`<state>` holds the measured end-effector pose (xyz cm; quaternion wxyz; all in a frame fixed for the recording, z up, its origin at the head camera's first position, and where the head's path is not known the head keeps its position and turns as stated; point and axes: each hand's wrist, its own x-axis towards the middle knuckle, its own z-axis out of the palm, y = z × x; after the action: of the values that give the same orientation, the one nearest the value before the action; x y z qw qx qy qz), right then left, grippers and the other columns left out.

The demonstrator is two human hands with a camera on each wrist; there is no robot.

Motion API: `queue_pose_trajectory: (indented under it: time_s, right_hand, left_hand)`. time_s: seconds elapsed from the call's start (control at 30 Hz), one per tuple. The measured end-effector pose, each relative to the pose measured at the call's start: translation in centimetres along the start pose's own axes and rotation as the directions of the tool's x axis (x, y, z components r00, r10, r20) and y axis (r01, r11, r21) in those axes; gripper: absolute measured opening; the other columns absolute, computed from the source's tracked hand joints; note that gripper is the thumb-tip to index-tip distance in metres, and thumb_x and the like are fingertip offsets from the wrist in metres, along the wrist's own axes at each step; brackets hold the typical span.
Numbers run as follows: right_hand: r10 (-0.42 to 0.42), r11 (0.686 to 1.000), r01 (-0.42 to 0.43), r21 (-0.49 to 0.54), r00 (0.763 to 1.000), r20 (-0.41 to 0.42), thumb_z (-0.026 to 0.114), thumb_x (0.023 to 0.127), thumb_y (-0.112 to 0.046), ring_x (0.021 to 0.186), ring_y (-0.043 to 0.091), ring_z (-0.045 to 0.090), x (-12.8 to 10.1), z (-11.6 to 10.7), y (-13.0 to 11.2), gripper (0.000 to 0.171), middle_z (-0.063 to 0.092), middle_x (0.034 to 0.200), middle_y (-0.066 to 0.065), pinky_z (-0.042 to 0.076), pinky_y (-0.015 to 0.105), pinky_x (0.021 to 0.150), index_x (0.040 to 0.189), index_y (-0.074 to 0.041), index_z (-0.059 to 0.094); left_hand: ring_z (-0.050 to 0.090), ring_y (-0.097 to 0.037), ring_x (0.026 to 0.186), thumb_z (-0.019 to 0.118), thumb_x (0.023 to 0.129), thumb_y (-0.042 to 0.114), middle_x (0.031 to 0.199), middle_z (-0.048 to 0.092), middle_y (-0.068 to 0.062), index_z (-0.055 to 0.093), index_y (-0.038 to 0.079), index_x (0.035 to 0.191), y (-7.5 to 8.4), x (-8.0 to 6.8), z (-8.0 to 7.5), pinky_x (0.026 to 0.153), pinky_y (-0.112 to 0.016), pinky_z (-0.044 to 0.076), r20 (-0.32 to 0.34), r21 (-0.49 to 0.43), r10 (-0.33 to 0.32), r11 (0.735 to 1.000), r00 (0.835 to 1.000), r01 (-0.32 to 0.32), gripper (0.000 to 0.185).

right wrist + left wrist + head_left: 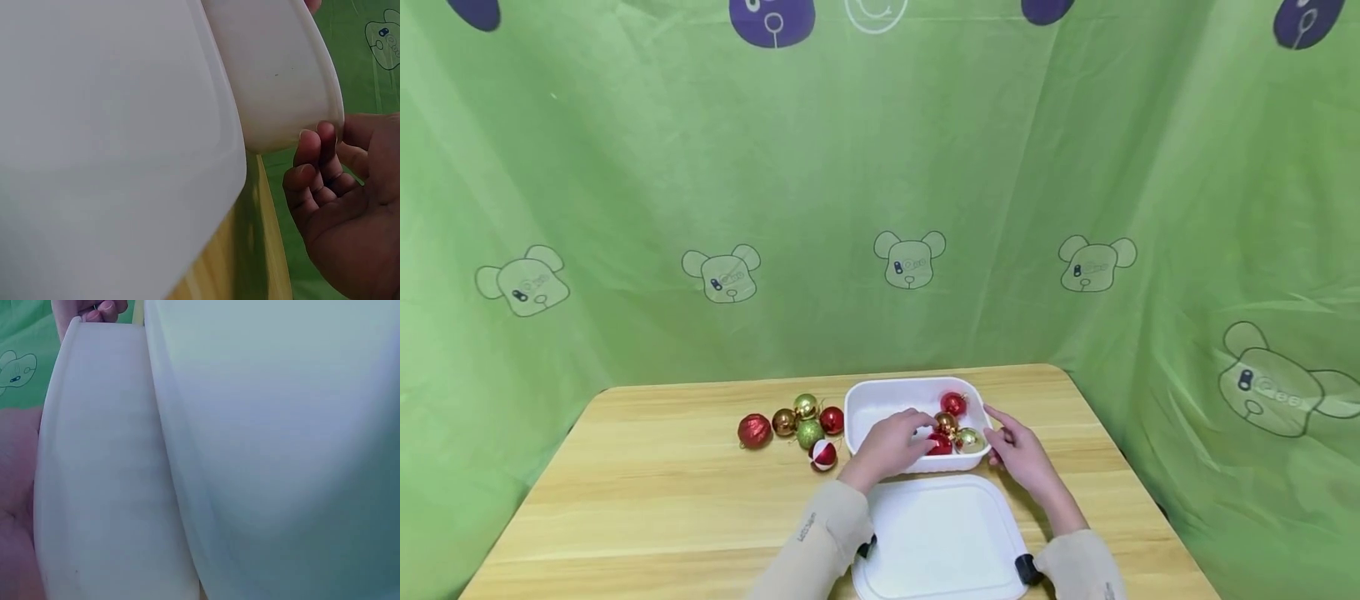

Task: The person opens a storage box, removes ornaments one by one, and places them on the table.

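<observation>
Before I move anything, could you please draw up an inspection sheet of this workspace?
Surface: wood-grain table.
Job's things: white container with at least four baubles inside; six loose baubles to its left; white lid in front.
Clutter: nothing seen.
Hands: left hand reaches into the container, its hold unclear; right hand holds the container's right end.
Cables: nothing seen.
Surroundings: green curtain with bear-face prints.

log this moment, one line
left grip: over white rectangular plastic box, by shiny red ball | right grip: at box's right end | flat white plastic lid: on wood-grain table
</observation>
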<state>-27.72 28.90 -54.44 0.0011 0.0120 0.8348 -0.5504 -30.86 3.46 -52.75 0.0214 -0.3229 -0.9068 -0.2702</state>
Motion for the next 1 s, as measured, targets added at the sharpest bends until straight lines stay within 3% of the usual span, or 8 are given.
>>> queue_pose_trajectory:
  time_s: [0.3, 0.67, 0.87, 1.0]
  right_hand:
    - [0.0, 1.0, 0.0, -0.002, 1.0, -0.003, 0.058, 0.107, -0.017, 0.072, 0.018, 0.063, 0.1, 0.0, -0.1, 0.056, 0.059, 0.082, 0.007, 0.059, 0.028, 0.063, 0.159, -0.009, 0.039]
    - [0.01, 1.0, -0.01, 0.01, 1.0, 0.001, 0.056, 0.107, -0.015, 0.071, 0.018, 0.063, 0.2, 0.0, -0.1, 0.056, 0.06, 0.082, 0.009, 0.059, 0.028, 0.063, 0.16, -0.008, 0.037]
    - [-0.01, 1.0, 0.01, 0.003, 1.0, -0.003, 0.057, 0.107, -0.015, 0.07, 0.016, 0.063, 0.1, -0.1, 0.0, 0.056, 0.058, 0.08, 0.006, 0.058, 0.027, 0.061, 0.159, -0.009, 0.038]
    - [-0.001, 1.0, 0.001, 0.007, 1.0, -0.006, 0.058, 0.106, -0.016, 0.07, 0.017, 0.063, 0.2, 0.1, 0.3, 0.056, 0.058, 0.08, 0.006, 0.058, 0.027, 0.061, 0.159, -0.01, 0.04]
  left_hand:
    - [0.068, -0.013, 0.107, 0.062, 0.105, 0.029, 0.115, 0.073, 0.002, 0.069, 0.018, 0.118, 0.3, 0.9, 0.0, 0.095, -0.027, 0.056, 0.151, -0.125, -0.022, 0.991, 0.988, 0.041, 0.019]
    - [0.066, -0.008, 0.102, 0.069, 0.1, 0.019, 0.114, 0.073, -0.001, 0.07, 0.013, 0.119, -0.1, 1.3, -0.1, 0.092, -0.022, 0.055, 0.156, -0.245, 0.028, 0.97, 0.987, 0.012, 0.02]
    - [0.066, -0.012, 0.108, 0.067, 0.102, 0.024, 0.117, 0.073, -0.001, 0.068, 0.015, 0.121, 0.1, 1.4, -0.4, 0.098, -0.026, 0.054, 0.216, -0.261, 0.007, 0.964, 0.976, 0.051, 0.021]
    - [0.065, -0.012, 0.105, 0.069, 0.101, 0.021, 0.114, 0.071, -0.001, 0.066, 0.014, 0.117, -0.2, 1.6, -0.1, 0.096, -0.026, 0.054, 0.222, -0.296, 0.019, 0.954, 0.975, 0.049, 0.019]
